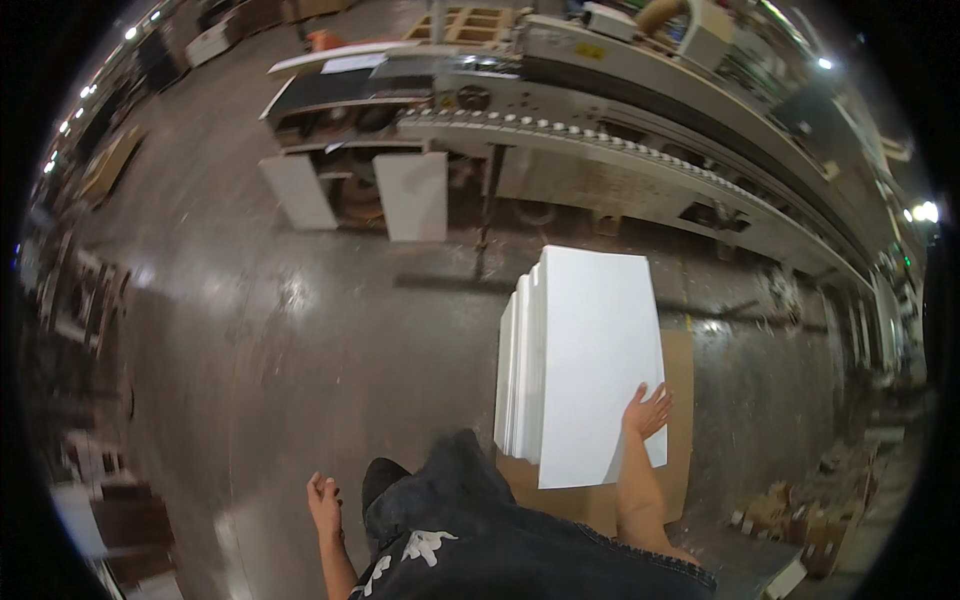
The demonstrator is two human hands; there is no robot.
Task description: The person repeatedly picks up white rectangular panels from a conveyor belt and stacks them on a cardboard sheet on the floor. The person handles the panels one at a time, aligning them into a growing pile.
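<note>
A tall stack of white panels (592,350) stands in front of me, a little to my right. Its top board is set off from the ones below, whose edges show along the left side. My right hand (648,410) rests on the right edge of the top panel, fingers spread and gripping nothing. Out to the left, away from the stack, my left hand (324,502) hangs over the floor with its fingers loosely bent and apart, holding nothing.
Brown board (678,440) lies under the stack. Beyond it runs a long machine (640,150) with a row of rollers, and a cabinet-like stand (411,197) with white panels at its left end. Cardboard pieces (805,520) lie at the lower right.
</note>
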